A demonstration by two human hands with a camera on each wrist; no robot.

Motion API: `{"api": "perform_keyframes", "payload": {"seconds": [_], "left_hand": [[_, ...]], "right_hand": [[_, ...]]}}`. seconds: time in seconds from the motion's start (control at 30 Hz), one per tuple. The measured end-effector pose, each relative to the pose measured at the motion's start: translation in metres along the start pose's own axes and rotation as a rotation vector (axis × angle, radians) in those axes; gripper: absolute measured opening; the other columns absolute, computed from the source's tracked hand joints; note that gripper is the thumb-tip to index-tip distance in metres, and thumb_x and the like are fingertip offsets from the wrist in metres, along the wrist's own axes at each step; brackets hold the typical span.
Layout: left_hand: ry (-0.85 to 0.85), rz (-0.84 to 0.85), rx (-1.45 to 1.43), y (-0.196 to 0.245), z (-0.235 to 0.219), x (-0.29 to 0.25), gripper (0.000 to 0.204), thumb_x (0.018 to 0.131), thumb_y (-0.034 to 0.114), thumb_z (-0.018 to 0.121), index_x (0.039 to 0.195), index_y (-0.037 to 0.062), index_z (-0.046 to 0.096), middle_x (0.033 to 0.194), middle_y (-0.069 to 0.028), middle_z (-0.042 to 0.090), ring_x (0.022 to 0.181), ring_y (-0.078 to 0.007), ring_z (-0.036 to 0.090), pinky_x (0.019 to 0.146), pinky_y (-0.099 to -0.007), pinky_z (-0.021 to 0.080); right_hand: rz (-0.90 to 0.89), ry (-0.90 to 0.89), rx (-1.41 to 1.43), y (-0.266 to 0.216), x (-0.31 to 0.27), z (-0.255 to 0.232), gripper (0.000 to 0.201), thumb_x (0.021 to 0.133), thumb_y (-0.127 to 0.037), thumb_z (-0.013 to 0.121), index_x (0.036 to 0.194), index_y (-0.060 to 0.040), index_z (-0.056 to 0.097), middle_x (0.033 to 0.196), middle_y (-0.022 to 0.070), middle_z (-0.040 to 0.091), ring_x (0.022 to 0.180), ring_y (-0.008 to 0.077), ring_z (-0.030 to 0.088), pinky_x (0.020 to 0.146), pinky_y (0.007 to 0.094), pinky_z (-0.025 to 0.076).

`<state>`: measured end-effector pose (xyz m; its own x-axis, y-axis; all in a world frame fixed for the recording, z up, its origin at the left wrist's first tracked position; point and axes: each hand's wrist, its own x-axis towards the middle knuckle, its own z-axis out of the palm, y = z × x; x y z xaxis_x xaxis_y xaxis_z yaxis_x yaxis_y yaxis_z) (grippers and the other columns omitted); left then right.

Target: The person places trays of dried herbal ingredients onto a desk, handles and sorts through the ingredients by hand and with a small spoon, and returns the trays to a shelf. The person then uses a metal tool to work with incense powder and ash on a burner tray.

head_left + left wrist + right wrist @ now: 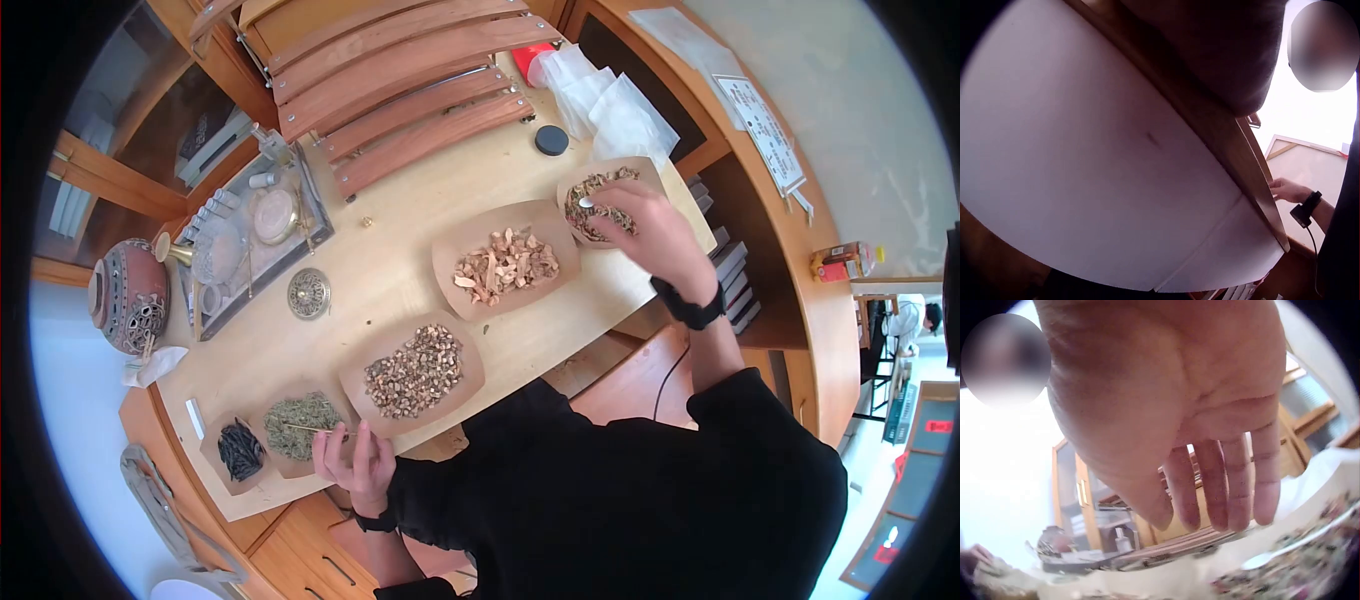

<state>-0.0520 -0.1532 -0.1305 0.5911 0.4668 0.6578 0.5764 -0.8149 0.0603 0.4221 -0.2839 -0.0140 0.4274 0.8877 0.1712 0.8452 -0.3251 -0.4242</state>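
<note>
In the head view my left hand is over the near edge of the tray of dried green herb, its bent fingers pinching a thin stick. My right hand hovers over the tray of mixed dried flowers at the right end. Its fingers are extended and hold nothing, as the right wrist view shows, where the hand is above a white spoon lying on the flowers. The spoon's white bowl shows beside the fingertips. The left wrist view hides the left fingers.
Between the hands stand trays of brown chopped pieces and pale wood-like chips. A black-leaf tray is far left. Behind are a round metal piece, a grey tray of vessels, a slatted wooden rack and a black lid.
</note>
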Motion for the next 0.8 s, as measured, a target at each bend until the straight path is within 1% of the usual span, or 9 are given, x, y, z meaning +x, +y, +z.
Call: {"api": "perform_keyframes", "payload": {"seconds": [0.1,0.2,0.23,0.33,0.47,0.53,0.6,0.7,0.8], "left_hand": [[0.04,0.003,0.016,0.0,0.001,0.001,0.042,0.075,0.008,0.08,0.116,0.0159,0.074,0.129,-0.0125,0.059,0.13,-0.0387,0.048,0.106,-0.0497,0.047],[0.066,-0.006,-0.032,-0.001,0.001,0.0,0.048,0.072,0.009,0.081,0.119,0.0138,0.074,0.132,-0.0142,0.058,0.131,-0.0401,0.048,0.108,-0.0515,0.043],[0.07,-0.003,-0.021,-0.002,0.001,0.0,0.048,0.072,0.009,0.081,0.119,0.0138,0.074,0.132,-0.0142,0.058,0.131,-0.0401,0.048,0.108,-0.0515,0.043],[0.084,0.002,-0.041,0.003,-0.005,0.005,0.05,0.072,0.012,0.082,0.122,0.0135,0.073,0.133,-0.0154,0.058,0.131,-0.041,0.048,0.109,-0.0525,0.042],[0.002,0.007,-0.106,0.012,-0.032,0.012,0.052,0.075,0.01,0.08,0.126,0.0116,0.07,0.137,-0.017,0.056,0.131,-0.0423,0.047,0.111,-0.0547,0.04],[-0.018,-0.105,-0.156,0.01,-0.05,0.006,0.05,0.077,0.007,0.076,0.127,0.0102,0.07,0.137,-0.0173,0.056,0.131,-0.043,0.047,0.111,-0.0557,0.039],[0.027,-0.118,-0.162,0.0,-0.06,-0.002,0.049,0.079,0.005,0.074,0.128,0.007,0.068,0.137,-0.0184,0.055,0.13,-0.0419,0.049,0.111,-0.0543,0.04],[0.135,-0.327,-0.264,-0.008,-0.075,-0.007,0.043,0.082,-0.002,0.07,0.125,0.0009,0.067,0.134,-0.0211,0.056,0.125,-0.039,0.055,0.107,-0.0519,0.043],[0.23,-0.359,-0.347,-0.025,-0.077,-0.006,0.041,0.084,-0.003,0.069,0.124,-0.0004,0.066,0.133,-0.0206,0.056,0.125,-0.0381,0.054,0.106,-0.0506,0.044]], "right_hand": [[-0.009,-0.01,-0.184,0.039,-0.004,-0.007,0.042,0.085,-0.025,0.079,0.122,-0.0077,0.07,0.123,0.0146,0.067,0.116,0.0342,0.064,0.098,0.0424,0.054],[0.06,-0.074,-0.151,0.046,-0.007,-0.006,0.057,0.08,-0.031,0.083,0.13,-0.0093,0.066,0.134,0.0149,0.061,0.126,0.034,0.058,0.104,0.0429,0.051],[-0.025,-0.056,-0.146,0.051,-0.008,0.0,0.064,0.078,-0.033,0.085,0.134,-0.0097,0.064,0.135,0.0145,0.06,0.127,0.0338,0.056,0.105,0.0435,0.05],[0.03,-0.021,-0.042,0.049,-0.006,0.013,0.065,0.076,-0.034,0.086,0.133,-0.01,0.065,0.134,0.0154,0.06,0.126,0.0351,0.056,0.107,0.044,0.049],[-0.007,-0.03,-0.102,0.056,0.001,0.021,0.065,0.076,-0.034,0.086,0.133,-0.0103,0.065,0.131,0.0168,0.06,0.125,0.0362,0.056,0.107,0.0443,0.049],[-0.028,-0.09,-0.126,0.058,0.004,0.022,0.064,0.077,-0.033,0.086,0.133,-0.0098,0.065,0.13,0.0182,0.061,0.126,0.0373,0.056,0.107,0.0448,0.049],[-0.029,-0.095,-0.132,0.059,0.005,0.022,0.064,0.077,-0.032,0.085,0.133,-0.0097,0.065,0.13,0.0176,0.061,0.126,0.037,0.056,0.107,0.0446,0.049],[-0.012,-0.119,-0.127,0.059,0.007,0.02,0.059,0.078,-0.03,0.084,0.131,-0.009,0.066,0.127,0.0164,0.062,0.124,0.0361,0.058,0.106,0.0437,0.049],[0.01,-0.121,-0.134,0.052,0.005,0.018,0.05,0.082,-0.028,0.081,0.126,-0.0079,0.069,0.122,0.0149,0.065,0.119,0.0349,0.061,0.102,0.0423,0.051]]}}
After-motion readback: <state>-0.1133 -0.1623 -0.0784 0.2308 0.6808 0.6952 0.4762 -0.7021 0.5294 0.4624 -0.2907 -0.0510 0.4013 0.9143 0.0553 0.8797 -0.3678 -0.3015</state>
